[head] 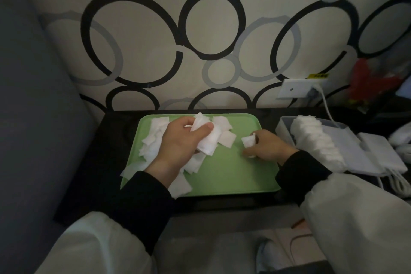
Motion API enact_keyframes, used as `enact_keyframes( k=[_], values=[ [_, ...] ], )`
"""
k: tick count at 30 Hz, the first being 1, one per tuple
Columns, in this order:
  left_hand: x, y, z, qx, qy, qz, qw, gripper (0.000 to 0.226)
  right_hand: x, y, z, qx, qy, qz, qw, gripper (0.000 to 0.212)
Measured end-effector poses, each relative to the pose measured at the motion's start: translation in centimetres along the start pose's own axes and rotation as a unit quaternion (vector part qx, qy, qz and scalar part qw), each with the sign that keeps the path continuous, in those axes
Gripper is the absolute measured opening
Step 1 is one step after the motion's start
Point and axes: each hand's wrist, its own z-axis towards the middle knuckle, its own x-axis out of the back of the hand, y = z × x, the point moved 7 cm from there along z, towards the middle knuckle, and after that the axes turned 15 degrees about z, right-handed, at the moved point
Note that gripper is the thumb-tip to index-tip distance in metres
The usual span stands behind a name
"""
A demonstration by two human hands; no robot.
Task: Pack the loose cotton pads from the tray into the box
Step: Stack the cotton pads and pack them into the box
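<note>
I read the left hand (178, 142) as closed around a bunch of pads (205, 140): thumb over the top, fingers curled under, several white squares bunched in the grip. It sits toward 11 o'clock of the tray (222, 176). The right hand (270, 148), at about 3 o'clock of the tray, pinches a single pad (248, 141) between thumb and fingertips, its knuckles low over the green surface. I cannot tell whether it touches the tray.

Moving outward, the loose cotton pads (153, 140) lie in an untidy heap from 12 o'clock round through 9 to roughly 7 o'clock, some overlapping and a few hanging over the tray's left rim. The right half of the tray shows bare green.

The box (347, 142) stands just beside the tray at 3 o'clock, on the dark table (111, 151). A long row of packed pads (315, 140) stands on edge inside it, running front to back and rising above the wall.

My judgement is that the job is a good way through, perhaps past half. The box looks close to full along its length, while a fair heap — plus what both hands hold — is yet to go in. Whether the box has room for all of it I cannot say from here.
</note>
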Motion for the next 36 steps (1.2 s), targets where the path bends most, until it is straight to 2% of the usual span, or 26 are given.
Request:
enact_keyframes(
  k=[3,9,15,19,27,32,36],
  values=[
    [-0.1,-0.1,0.0,0.000,-0.006,0.007,1.000,0.024,0.0,0.1,0.0,0.010,-0.006,0.017,1.000,0.023],
    [-0.7,-0.6,0.3,0.007,-0.026,0.019,0.999,0.028,-0.2,-0.4,-0.8,0.018,-0.021,0.140,0.990,0.027],
    [-1.6,-1.1,0.2,0.073,-0.027,-0.031,0.996,0.033,-1.7,-3.8,-2.4,0.035,-0.080,0.308,0.947,0.034],
    [-2.2,-1.3,0.0,0.097,-0.043,-0.062,0.992,0.032,-2.8,-6.5,-3.6,0.059,-0.105,0.372,0.921,0.018],
    [-3.1,-0.8,-0.4,0.098,-0.081,-0.079,0.989,0.022,-2.5,-7.5,-4.0,0.129,-0.145,0.374,0.907,0.018],
    [-3.3,-0.3,-0.4,0.084,-0.109,-0.077,0.987,0.026,-1.8,-7.4,-3.9,0.148,-0.145,0.298,0.932,0.010],
    [-3.5,-0.2,-0.7,0.073,-0.126,-0.050,0.988,0.021,-1.2,-7.4,-3.7,0.168,-0.119,0.226,0.952,0.012]
  ],
)
